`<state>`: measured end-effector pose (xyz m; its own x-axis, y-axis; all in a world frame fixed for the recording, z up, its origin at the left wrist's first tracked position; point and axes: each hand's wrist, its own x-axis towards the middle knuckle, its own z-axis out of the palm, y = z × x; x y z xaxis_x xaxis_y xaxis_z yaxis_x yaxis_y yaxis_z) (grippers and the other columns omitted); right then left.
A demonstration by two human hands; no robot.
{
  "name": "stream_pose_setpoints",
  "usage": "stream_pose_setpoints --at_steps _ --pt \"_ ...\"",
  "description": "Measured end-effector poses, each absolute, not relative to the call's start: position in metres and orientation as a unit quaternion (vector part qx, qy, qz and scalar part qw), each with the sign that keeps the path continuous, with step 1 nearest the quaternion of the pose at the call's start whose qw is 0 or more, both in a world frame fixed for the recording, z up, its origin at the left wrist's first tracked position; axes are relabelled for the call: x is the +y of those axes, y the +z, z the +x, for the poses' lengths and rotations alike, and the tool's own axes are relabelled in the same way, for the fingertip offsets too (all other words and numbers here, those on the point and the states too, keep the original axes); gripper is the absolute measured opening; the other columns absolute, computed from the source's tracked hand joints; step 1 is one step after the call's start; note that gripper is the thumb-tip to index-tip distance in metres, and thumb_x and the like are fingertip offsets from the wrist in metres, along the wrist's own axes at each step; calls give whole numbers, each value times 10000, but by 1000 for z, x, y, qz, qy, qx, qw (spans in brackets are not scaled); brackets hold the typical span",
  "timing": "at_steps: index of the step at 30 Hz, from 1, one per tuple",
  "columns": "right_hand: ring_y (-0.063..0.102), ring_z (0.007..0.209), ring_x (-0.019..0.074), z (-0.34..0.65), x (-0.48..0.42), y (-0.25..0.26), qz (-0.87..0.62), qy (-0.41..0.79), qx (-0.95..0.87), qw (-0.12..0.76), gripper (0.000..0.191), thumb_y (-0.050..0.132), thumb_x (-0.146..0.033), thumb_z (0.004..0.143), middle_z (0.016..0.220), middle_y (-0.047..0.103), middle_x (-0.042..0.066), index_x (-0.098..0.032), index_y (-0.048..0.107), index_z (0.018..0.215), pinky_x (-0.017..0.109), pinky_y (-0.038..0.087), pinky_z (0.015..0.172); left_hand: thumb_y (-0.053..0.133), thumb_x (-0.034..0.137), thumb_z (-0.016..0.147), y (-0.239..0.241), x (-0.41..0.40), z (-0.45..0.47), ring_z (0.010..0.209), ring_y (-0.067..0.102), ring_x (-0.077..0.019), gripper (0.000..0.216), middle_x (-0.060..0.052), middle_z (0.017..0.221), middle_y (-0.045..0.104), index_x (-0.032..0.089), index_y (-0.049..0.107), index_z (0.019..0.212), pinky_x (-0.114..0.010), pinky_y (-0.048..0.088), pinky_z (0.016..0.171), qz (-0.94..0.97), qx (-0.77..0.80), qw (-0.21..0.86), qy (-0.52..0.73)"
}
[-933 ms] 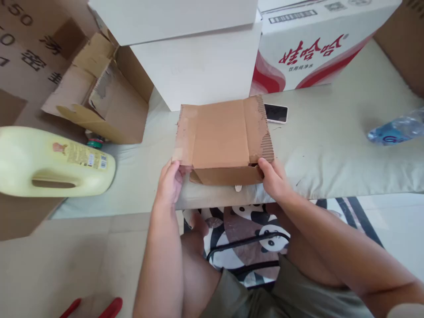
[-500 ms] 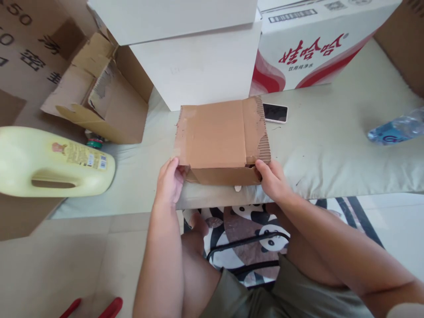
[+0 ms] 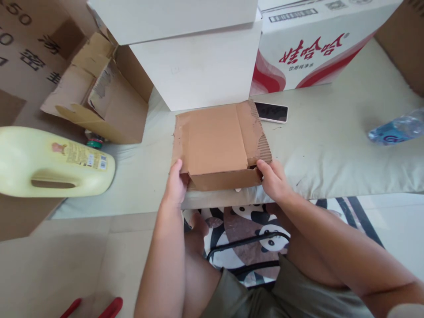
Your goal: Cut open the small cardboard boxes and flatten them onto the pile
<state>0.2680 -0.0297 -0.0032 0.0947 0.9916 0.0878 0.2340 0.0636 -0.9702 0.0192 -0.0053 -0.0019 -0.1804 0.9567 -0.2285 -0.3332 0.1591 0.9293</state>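
Observation:
A small brown cardboard box [image 3: 215, 139] is between my hands near the front edge of the cloth-covered surface. Its right flap has a torn edge that bares the corrugation. My left hand [image 3: 175, 183] grips the near left corner, thumb on top and fingers tucked out of sight beneath. At the near right corner my right hand [image 3: 273, 179] pinches the flap, its thumb also on top. A dark gap shows under the flap beside that thumb. Behind the box's far right corner lies a phone [image 3: 273, 112], partly covered by the flap.
White cartons [image 3: 198, 66] and a red-and-white carton [image 3: 298, 62] stand behind. To the left are a pale yellow jug [image 3: 56, 161] and an opened cardboard box [image 3: 115, 101]. A plastic bottle [image 3: 394, 128] lies at the right on the pale green cloth [image 3: 331, 163].
The box has turned slightly counterclockwise, its left side coming nearer to me. My left hand has shifted a little to the right; my right hand has barely moved.

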Motion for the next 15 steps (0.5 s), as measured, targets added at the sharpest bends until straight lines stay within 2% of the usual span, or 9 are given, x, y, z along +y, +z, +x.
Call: stream_pose_setpoints --at_steps 6,9,11,13,15 --pt "476 599 167 269 -30 -1 -567 405 -530 484 351 468 -463 856 590 473 -10 -234 441 592 329 413 628 667 612 713 1 -2 13 1298 603 -332 491 -107 1160 758 187 745 948 -413 517 1038 259 529 505 631" --pt "515 629 177 268 -29 0 -563 416 -511 498 280 483 -429 819 625 548 1 -229 503 624 325 436 636 649 657 698 3 -1 11 1096 699 -321 516 -101 942 773 174 744 853 -390 561 913 264 524 502 636" --pt "532 644 181 268 -29 0 -557 425 -505 504 252 487 -415 800 644 580 4 -228 535 638 324 452 652 668 642 675 3 0 8 903 726 -270 481 -71 802 745 175 725 775 -339 568 784 260 520 494 646" --pt "539 645 183 268 -28 0 -554 430 -499 509 240 486 -407 789 649 592 5 -229 553 644 325 459 655 720 545 649 2 3 3 737 689 -192 364 -26 730 709 189 698 724 -275 532 673 238 527 484 657" --pt "526 621 180 269 -29 -2 -556 429 -495 511 246 490 -410 782 621 572 2 -232 542 620 323 446 624 743 451 639 -2 5 -4 656 637 -146 268 7 692 673 201 668 704 -245 490 613 216 544 484 651"
